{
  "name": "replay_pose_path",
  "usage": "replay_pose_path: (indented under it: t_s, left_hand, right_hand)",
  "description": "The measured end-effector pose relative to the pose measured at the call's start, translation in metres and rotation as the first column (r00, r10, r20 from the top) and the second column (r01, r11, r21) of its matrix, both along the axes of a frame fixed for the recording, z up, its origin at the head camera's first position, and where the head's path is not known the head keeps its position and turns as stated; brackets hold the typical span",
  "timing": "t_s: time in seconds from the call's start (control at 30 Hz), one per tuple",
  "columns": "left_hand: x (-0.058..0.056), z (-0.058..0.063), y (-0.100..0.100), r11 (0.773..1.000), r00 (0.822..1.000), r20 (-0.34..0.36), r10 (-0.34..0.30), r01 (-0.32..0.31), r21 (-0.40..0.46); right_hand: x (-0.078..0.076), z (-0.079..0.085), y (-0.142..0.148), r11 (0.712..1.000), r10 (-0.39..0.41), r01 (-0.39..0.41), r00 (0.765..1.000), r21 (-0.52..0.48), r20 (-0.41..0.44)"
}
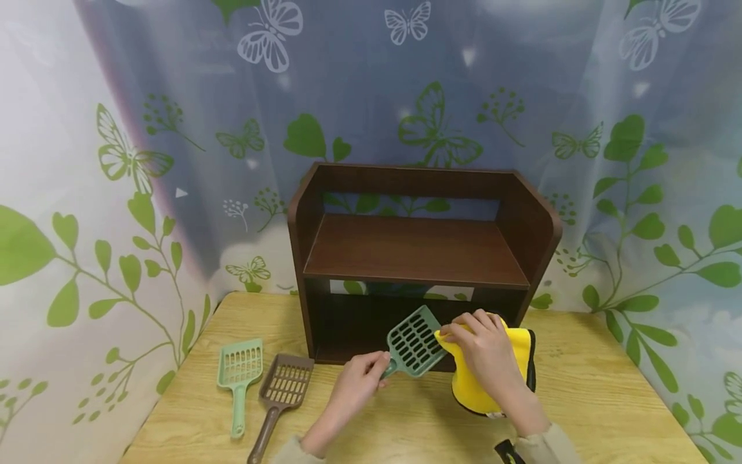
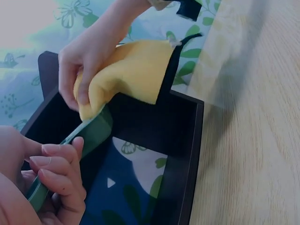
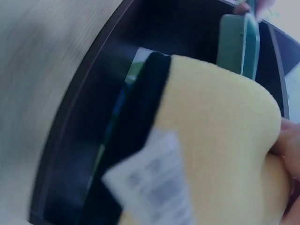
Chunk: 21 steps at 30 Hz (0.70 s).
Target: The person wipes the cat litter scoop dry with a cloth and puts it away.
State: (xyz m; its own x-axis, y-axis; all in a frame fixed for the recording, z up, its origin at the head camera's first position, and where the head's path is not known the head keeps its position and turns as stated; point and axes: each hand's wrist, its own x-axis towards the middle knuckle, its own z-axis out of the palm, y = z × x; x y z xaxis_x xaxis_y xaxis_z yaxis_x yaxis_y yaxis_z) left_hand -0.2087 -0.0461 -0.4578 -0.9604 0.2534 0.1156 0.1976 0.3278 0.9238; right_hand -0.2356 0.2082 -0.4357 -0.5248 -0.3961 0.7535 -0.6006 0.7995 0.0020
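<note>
My left hand (image 1: 357,385) grips the handle of a dark green slotted litter scoop (image 1: 415,341), its head raised in front of the shelf. In my right hand (image 1: 485,351) is a yellow cloth (image 1: 471,385) with black edging, pinched against the scoop's right edge. Seen from the left wrist, the cloth (image 2: 133,70) drapes below the right hand (image 2: 89,61) and meets the rim of the scoop (image 2: 96,129). A white label (image 3: 152,180) on the cloth fills the front of the right wrist view, where the fingers show only at the right border.
A dark brown two-tier shelf (image 1: 417,248) stands on the wooden table (image 1: 591,386) behind the hands. To the left lie a light green litter scoop (image 1: 240,367) and a brown one (image 1: 286,383). A curtain printed with leaves and butterflies (image 1: 359,84) surrounds the table.
</note>
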Motion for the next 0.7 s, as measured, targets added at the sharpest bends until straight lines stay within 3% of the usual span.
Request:
replay_pose_path:
  t_s: [0.07,0.13,0.2,0.27,0.33,0.4,0.57,0.7]
  left_hand:
    - [-0.001,-0.001,-0.003,0.999,0.999,0.024,-0.028,0.027,0.043]
    - [-0.003,-0.001,-0.005,0.994,0.997,0.050,-0.054,0.049,0.095]
    - [-0.004,-0.001,-0.008,0.987,0.995,0.071,-0.070,0.059,0.152]
    - [-0.005,-0.001,-0.010,0.977,0.990,0.105,-0.091,0.068,0.204]
    - [-0.005,0.000,-0.011,0.965,0.984,0.137,-0.110,0.073,0.251]
    - [-0.006,0.000,-0.011,0.956,0.979,0.159,-0.130,0.082,0.281]
    - [-0.007,0.001,-0.005,0.948,0.975,0.142,-0.171,0.123,0.294]
    - [-0.006,0.001,0.001,0.946,0.971,0.128,-0.204,0.162,0.280]
  right_hand:
    - [0.000,-0.002,0.003,0.989,0.017,-0.011,0.999,-0.149,0.034]
    - [0.001,-0.004,0.005,0.946,0.049,-0.018,0.995,-0.322,0.089]
    - [0.002,-0.007,0.007,0.870,0.101,-0.009,0.982,-0.493,0.160]
    - [0.004,-0.009,0.011,0.772,0.167,0.021,0.958,-0.635,0.234]
    - [0.005,-0.011,0.013,0.674,0.243,0.063,0.922,-0.736,0.302]
    - [0.007,-0.013,0.015,0.600,0.319,0.107,0.877,-0.793,0.360]
    - [0.011,-0.018,0.012,0.505,0.491,0.177,0.746,-0.845,0.450]
    - [0.009,-0.022,0.005,0.428,0.573,0.205,0.691,-0.880,0.440]
